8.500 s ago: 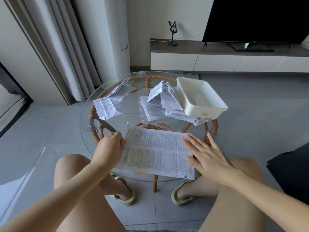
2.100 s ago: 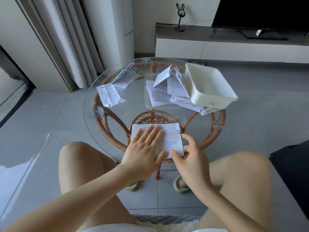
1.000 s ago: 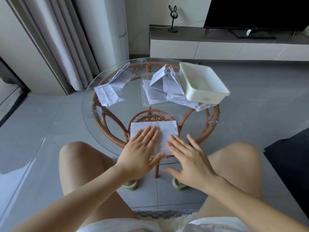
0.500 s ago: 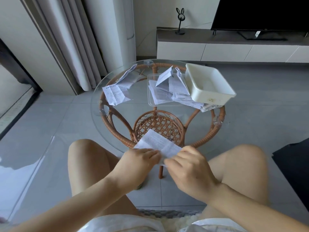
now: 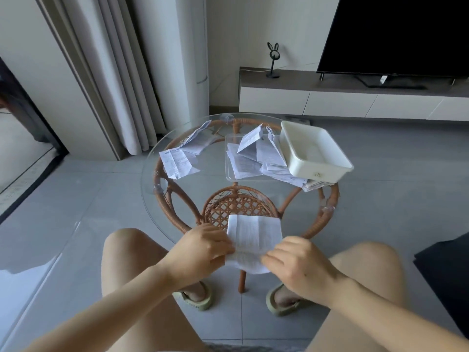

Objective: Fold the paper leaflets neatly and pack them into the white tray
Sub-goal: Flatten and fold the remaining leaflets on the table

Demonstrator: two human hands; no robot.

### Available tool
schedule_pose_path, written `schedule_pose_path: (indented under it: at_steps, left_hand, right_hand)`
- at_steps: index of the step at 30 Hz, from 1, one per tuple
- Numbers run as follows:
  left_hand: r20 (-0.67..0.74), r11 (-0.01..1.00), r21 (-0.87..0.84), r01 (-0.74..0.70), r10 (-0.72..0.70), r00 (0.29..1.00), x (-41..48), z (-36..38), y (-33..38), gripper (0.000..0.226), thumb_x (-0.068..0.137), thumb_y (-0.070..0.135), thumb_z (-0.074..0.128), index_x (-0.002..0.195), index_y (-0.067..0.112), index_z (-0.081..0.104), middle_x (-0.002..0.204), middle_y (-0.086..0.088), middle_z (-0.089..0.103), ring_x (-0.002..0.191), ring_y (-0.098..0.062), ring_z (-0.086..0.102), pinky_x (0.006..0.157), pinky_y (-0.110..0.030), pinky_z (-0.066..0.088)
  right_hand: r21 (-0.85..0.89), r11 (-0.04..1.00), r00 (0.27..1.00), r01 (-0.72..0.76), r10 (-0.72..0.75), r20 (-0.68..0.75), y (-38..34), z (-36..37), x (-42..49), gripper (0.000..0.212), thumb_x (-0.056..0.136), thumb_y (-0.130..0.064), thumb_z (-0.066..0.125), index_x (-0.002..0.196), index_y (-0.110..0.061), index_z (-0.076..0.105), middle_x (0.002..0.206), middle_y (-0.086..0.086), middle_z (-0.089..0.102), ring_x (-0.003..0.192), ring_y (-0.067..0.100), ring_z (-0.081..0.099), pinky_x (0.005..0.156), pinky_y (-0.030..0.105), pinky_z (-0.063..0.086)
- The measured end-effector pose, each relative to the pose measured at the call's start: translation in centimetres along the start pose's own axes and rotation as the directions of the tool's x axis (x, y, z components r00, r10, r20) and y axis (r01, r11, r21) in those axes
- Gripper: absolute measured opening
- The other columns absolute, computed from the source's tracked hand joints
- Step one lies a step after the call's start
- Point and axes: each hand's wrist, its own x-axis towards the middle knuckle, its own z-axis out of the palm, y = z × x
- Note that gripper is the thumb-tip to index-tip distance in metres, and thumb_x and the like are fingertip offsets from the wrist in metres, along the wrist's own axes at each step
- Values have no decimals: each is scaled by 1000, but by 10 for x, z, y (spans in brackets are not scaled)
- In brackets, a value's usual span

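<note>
Single head-worn view, forward and down over nearby glass table.

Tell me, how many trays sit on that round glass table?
2. A white plastic tray stands at the far right of the round glass table; a clear shallow tray lies just left of it, holding loose paper leaflets. None looks hidden.

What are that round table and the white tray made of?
Table top: clear glass, seemingly; the floor shows through it. Table frame: orange-brown wicker or rattan, visibly woven. White tray: probably plastic, smooth and matte with rounded corners.
</note>
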Motion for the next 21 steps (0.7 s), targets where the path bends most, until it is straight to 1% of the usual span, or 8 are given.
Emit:
schedule_pose_path:
  at_steps: [2,4,7,9,11,15,19,21]
  left_hand:
    - [-16,999,-31,28,-28,999,-13,7,2,23,87,17,55,92,12,77,92,3,70,85,-16,65,87,-30,51]
    - [-83,993,-61,105,-109,991,-19,10,1,24,91,30,57,89,18,77,93,10,69,88,-10,62,97,-26,41]
    - [-169,933,-140,332,-353,920,-15,14,8,45,92,58,47,74,27,74,80,25,60,82,-1,48,85,-28,32]
    - [-154,834,-249,493,-537,830,-10,17,13,50,87,64,46,69,27,73,76,29,56,85,0,45,83,-29,30]
    - [-170,762,-269,589,-639,750,-6,22,18,48,83,64,46,65,28,72,76,24,56,85,-2,45,80,-26,30]
    - [-281,719,-162,675,-690,667,-1,32,23,42,83,58,48,61,30,70,69,15,47,70,-12,44,69,-31,30]
    - [-306,681,-87,727,-713,631,3,35,24,33,80,49,61,56,27,67,67,13,46,67,-14,44,68,-32,29]
    - [-301,673,-22,739,-709,637,5,36,25,31,78,40,70,53,25,64,65,11,46,65,-17,45,68,-32,29]
  right_hand:
    - [214,974,997,-73,64,49,3,5,-3,12,75,-10,63,65,-16,62,60,-4,56,58,18,50,64,29,46]
    - [434,850,953,-299,285,100,12,3,-3,25,83,-34,62,66,-17,67,62,-8,61,61,12,54,71,28,48]
    - [528,583,774,-617,569,277,23,2,3,45,83,-43,67,53,-18,45,48,-7,40,49,8,35,51,30,32]
    - [518,527,708,-674,660,250,23,7,9,48,83,-35,70,49,-25,36,44,-9,37,46,8,33,48,21,22]
    - [502,522,682,-689,701,207,20,10,12,41,83,-32,70,51,-31,44,43,-12,45,46,8,41,46,19,27]
    - [454,544,658,-706,741,136,17,18,11,24,83,-31,69,74,-9,66,58,-1,63,55,19,57,53,38,46]
    - [355,627,691,-693,718,81,17,23,17,31,82,-21,72,60,-8,54,50,-2,52,47,16,47,45,25,34]
    - [344,636,701,-691,705,105,18,21,20,46,79,-15,74,53,-22,37,44,-10,35,40,6,35,41,15,25]
